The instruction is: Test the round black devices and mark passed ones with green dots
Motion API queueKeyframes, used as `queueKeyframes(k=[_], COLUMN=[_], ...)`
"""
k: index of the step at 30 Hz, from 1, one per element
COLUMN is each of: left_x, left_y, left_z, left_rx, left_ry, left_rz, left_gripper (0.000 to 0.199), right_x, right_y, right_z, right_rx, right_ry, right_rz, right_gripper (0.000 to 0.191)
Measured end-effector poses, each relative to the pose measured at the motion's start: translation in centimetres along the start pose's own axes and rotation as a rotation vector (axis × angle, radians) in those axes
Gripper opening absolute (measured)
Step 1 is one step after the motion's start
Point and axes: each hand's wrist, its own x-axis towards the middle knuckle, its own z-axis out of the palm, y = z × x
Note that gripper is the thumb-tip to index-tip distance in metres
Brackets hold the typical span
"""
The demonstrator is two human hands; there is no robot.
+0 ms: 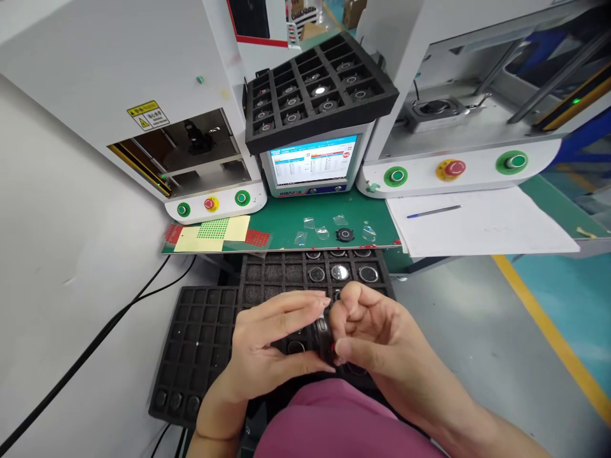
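Observation:
My left hand [277, 337] grips a dark round watch case [323, 334] by its rim, between the fingers above and the thumb below. The watch stands on edge, its face hidden from me. My right hand [370, 327] is closed against its right side, fingers curled and thumb pressed in. A small red spot shows by the right thumb tip; whether the fingers pinch it or it sits on the watch, I cannot tell. Below both hands lies a black foam tray [267, 273] with round watch cases [368, 274] in some compartments.
On the green bench [286, 216] lie a watch case [344, 235], clear film pieces [323, 233], sticker sheets [212, 230] and paper with a pen [435, 211]. Presses [210, 203] [453, 168] flank a monitor [312, 162] topped by a tilted tray [324, 121]. Another tray [195, 337] sits left.

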Motion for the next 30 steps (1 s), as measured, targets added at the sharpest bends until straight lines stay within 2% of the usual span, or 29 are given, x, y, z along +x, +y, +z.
queueKeyframes(k=[6, 11, 15, 18, 22, 24, 27, 30], left_x=[0.0, 0.1, -0.1, -0.1, 0.1, 0.3, 0.2, -0.1], left_y=[0.5, 0.4, -0.6, -1.1, -0.8, -0.7, -0.8, -1.1], left_z=[-0.2, -0.4, -0.2, 0.1, 0.3, 0.7, 1.7, 3.0], left_rx=[0.018, 0.003, -0.123, -0.329, -0.799, -0.974, -1.063, -0.964], left_ry=[-0.016, -0.015, -0.011, 0.051, 0.104, 0.102, 0.155, 0.190], left_rz=[-0.028, -0.011, -0.021, -0.145, -0.507, -0.642, -0.689, -0.666], left_gripper=[0.062, 0.059, 0.059, 0.056, 0.042, 0.035, 0.032, 0.031], right_x=[-0.2, -0.3, 0.2, 0.8, 1.1, 1.1, 1.1, 1.1], right_y=[0.1, 0.5, 0.9, 1.0, 0.8, 0.9, 1.5, 2.3], right_z=[-0.3, 0.3, 0.9, 0.7, -0.5, -1.1, -1.5, -1.2], right_rx=[-0.083, 0.001, 0.069, 0.016, -0.134, -0.177, -0.197, -0.268], right_ry=[0.020, 0.041, 0.057, 0.112, 0.261, 0.329, 0.334, 0.262], right_rz=[0.042, 0.057, 0.089, 0.051, -0.220, -0.319, -0.333, -0.310], right_gripper=[0.033, 0.036, 0.044, 0.045, 0.032, 0.025, 0.018, 0.017])
